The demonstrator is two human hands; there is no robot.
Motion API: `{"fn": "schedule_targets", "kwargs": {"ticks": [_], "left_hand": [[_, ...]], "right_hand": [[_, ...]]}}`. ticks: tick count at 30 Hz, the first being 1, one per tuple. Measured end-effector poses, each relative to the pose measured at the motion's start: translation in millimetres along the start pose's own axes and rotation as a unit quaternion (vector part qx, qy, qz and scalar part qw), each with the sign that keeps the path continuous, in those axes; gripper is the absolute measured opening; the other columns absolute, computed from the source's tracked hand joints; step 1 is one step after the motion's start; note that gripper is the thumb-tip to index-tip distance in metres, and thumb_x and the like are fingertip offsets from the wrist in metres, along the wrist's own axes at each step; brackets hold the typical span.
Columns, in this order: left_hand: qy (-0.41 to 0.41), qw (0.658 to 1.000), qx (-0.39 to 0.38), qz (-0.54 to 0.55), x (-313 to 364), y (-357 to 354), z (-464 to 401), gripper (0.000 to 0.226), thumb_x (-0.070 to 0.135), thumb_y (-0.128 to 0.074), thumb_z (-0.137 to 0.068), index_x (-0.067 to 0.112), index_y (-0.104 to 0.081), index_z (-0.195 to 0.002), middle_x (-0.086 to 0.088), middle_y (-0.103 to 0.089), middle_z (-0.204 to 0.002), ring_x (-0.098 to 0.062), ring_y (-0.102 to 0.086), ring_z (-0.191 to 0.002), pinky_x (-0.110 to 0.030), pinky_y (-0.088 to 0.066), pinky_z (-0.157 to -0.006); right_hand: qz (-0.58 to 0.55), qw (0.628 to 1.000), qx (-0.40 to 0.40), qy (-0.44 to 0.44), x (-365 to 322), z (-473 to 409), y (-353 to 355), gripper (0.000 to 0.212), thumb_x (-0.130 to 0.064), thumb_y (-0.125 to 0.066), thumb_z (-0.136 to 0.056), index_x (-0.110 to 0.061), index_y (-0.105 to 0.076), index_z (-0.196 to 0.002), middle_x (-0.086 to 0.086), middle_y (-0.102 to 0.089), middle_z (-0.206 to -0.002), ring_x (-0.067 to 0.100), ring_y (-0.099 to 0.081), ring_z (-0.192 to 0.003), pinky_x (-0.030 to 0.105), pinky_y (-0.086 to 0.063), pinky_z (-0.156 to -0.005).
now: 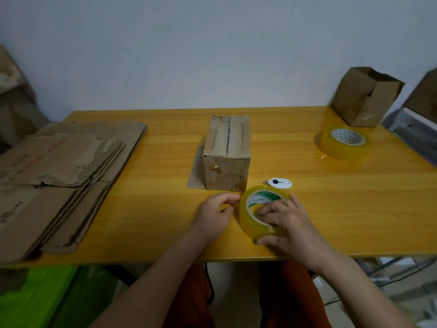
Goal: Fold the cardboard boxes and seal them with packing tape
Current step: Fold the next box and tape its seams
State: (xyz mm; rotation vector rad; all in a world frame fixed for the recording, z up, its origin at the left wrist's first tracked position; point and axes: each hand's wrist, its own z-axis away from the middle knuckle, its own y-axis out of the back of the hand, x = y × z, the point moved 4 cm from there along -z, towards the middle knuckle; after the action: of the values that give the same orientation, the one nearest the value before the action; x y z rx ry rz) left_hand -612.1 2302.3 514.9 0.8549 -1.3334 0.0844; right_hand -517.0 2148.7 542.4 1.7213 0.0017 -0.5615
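**Cardboard box waits just above my hands while I work the tape free**

The cardboard box [226, 153] stands at the centre of the frame on the yellow table [307, 221], folded up, with a loose flap lying flat at its left side. Its long axis runs away from me toward the wall, the centre seam running the same way, and its short end faces me. It sits just above my hands; my left hand [216, 215] is the nearer one, directly below the box's near end.

My right hand [281, 221] grips the tape roll [257, 213], fingers reaching into its core and thumb under the rim, the roll tilted on its edge. My left hand's fingers are curled at the roll's left side, I judge picking at the tape end, though whether they pinch it I cannot tell. To seal, I expect to pull the tape along that seam.

The white cutter [279, 183] lies just above the roll.
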Motion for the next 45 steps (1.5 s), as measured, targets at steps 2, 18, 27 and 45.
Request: {"fn": "schedule_targets", "kwargs": {"ticks": [2,18,27,45], "left_hand": [[0.003,1.000,-0.003,0.019,2.2,2.1,-0.1,0.035,-0.006,-0.053,-0.088,0.010,-0.067,-0.115,-0.003,-0.068,-0.113,-0.013,-0.061,-0.109,-0.027,-0.047,-0.099],[0.004,0.982,0.119,0.148,19.7,13.6,19.4,0.012,0.009,-0.072,-0.085,0.020,-0.069,-0.079,-0.002,-0.072,-0.077,-0.017,-0.070,-0.078,-0.029,-0.059,-0.073],[0.023,0.933,0.119,0.338,53.6,39.7,27.9,0.007,0.006,-0.062,-0.090,0.007,-0.066,-0.084,0.000,-0.070,-0.068,-0.009,-0.066,-0.062,-0.021,-0.056,-0.059],[0.100,0.935,0.192,0.282,35.2,79.4,26.8,0.008,0.008,-0.060,-0.092,0.008,-0.067,-0.088,0.000,-0.061,-0.068,-0.007,-0.054,-0.060,-0.019,-0.048,-0.058]], "right_hand": [[-0.034,0.999,-0.014,-0.024,2.9,2.8,1.7,0.035,-0.048,-0.074,-0.071,-0.034,-0.067,-0.103,-0.025,-0.051,-0.114,0.001,-0.033,-0.124,0.039,0.003,-0.117],[-0.134,0.989,-0.026,-0.051,-1.5,5.9,11.2,0.035,-0.046,-0.080,-0.066,-0.039,-0.049,-0.079,-0.022,-0.044,-0.095,-0.008,-0.043,-0.091,0.007,-0.032,-0.069],[-0.317,0.898,0.302,-0.042,-1.5,6.4,40.9,0.060,-0.013,-0.078,-0.074,-0.033,-0.048,-0.121,-0.016,-0.057,-0.117,0.000,-0.053,-0.111,0.013,-0.046,-0.087],[0.029,0.964,0.259,-0.047,2.4,-11.1,59.4,0.086,0.018,-0.061,-0.070,-0.018,-0.037,-0.144,0.018,-0.048,-0.110,0.028,-0.040,-0.102,0.037,-0.039,-0.071]]}}
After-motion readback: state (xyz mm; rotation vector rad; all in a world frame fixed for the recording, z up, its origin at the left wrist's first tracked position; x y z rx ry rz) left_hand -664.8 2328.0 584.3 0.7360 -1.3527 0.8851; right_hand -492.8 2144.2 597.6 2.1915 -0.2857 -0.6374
